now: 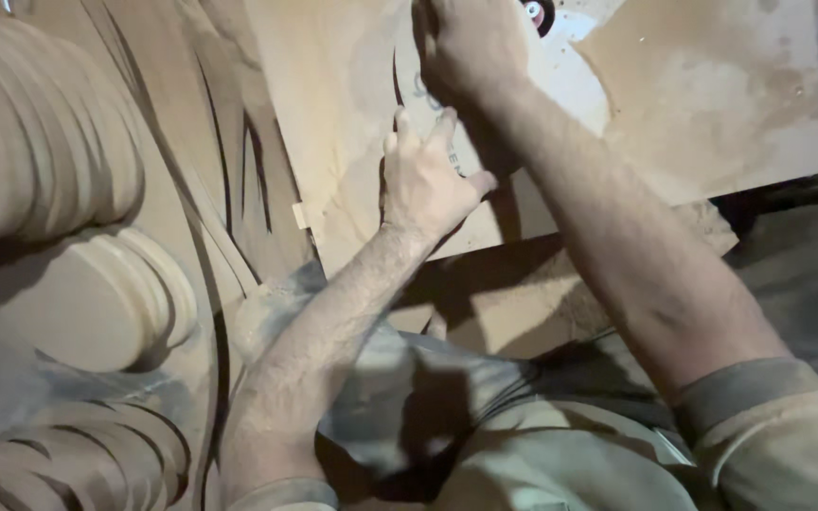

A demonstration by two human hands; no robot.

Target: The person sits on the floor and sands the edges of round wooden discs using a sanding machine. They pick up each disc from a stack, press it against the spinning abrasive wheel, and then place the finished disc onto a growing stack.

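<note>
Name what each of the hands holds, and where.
Left hand presses flat on the wooden board. Right hand grips a power tool, mostly hidden.

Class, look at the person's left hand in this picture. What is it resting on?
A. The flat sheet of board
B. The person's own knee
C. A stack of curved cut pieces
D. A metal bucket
A: the left hand lies spread, palm down, on the flat sheet of board, while the stack of curved cut pieces sits apart at the far left.
</note>
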